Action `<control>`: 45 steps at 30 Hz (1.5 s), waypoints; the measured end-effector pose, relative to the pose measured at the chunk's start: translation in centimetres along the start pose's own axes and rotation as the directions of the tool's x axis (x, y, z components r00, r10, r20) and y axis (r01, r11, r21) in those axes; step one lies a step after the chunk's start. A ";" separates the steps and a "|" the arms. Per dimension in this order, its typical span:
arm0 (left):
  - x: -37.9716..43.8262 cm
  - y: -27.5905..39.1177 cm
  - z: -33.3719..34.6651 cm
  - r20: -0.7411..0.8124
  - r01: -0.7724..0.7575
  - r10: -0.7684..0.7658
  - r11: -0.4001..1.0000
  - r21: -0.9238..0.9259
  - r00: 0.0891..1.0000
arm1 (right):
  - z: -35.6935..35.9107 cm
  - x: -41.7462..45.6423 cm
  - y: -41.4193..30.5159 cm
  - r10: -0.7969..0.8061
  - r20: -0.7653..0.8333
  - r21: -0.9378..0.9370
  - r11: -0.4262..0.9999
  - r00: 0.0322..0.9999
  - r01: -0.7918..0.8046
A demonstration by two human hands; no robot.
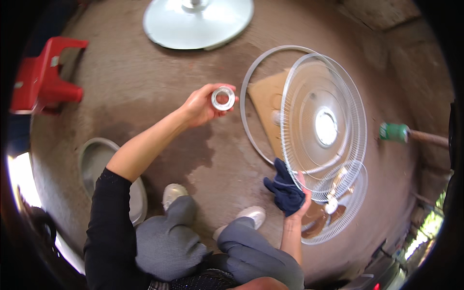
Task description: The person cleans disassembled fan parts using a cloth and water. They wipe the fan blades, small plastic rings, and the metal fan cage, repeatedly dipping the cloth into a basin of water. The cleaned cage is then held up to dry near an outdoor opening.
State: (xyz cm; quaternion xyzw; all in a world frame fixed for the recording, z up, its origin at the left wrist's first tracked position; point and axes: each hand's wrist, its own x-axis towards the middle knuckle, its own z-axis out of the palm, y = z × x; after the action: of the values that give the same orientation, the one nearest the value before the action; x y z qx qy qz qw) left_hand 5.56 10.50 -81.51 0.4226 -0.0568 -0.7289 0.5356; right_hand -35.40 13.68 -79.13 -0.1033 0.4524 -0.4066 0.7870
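Note:
My left hand (203,105) is raised over the floor, its fingers around a small silvery ring (216,98) with a round hole in its middle. To the right, my right hand (305,204) grips the lower rim of a round wire fan grille (308,105). A crumpled dark blue cloth (288,195) is bunched in that same hand. The grille stands tilted, with a bright round disc (326,127) at its centre. Beneath its lower edge lies a second grille (348,226) with brown fan blades (319,219) in it.
A thin hoop (243,94) and a piece of cardboard (262,90) lie behind the held grille. A pale round base (174,30) is at the top. On the left are a red plastic stool (43,83) and a grey basin (98,152). A green object (395,132) is at right.

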 end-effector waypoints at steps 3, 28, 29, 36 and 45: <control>-9.7 1.5 -2.7 0.084 0.003 0.031 0.924 -0.383 0.996 | -1.0 1.0 1.6 0.013 0.003 -0.032 0.999 1.000 -0.013; -35.4 -12.3 -20.7 -0.326 0.601 0.871 0.045 0.798 0.367 | 10.8 -6.0 -2.2 0.335 0.185 -0.634 0.759 0.924 -0.148; -35.4 -11.0 -20.2 -0.278 0.567 0.920 0.078 0.820 0.275 | 12.0 -6.1 -2.6 0.333 0.187 -0.655 0.743 0.924 -0.135; -38.2 -3.8 -11.6 -0.289 0.312 0.942 0.226 0.923 0.171 | 18.9 -5.2 -3.3 0.447 0.314 -0.751 0.657 0.837 -0.069; -40.0 -0.3 -2.8 -0.328 -0.405 0.932 0.363 0.839 0.154 | 20.3 -2.5 -0.2 0.533 0.195 -0.785 0.588 0.823 -0.195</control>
State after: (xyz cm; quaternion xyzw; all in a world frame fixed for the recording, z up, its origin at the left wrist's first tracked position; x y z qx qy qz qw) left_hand 10.00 44.75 -61.24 0.7488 -0.2244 -0.0497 0.6216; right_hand -20.01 11.24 -65.95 -0.3963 0.4113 0.0170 0.8207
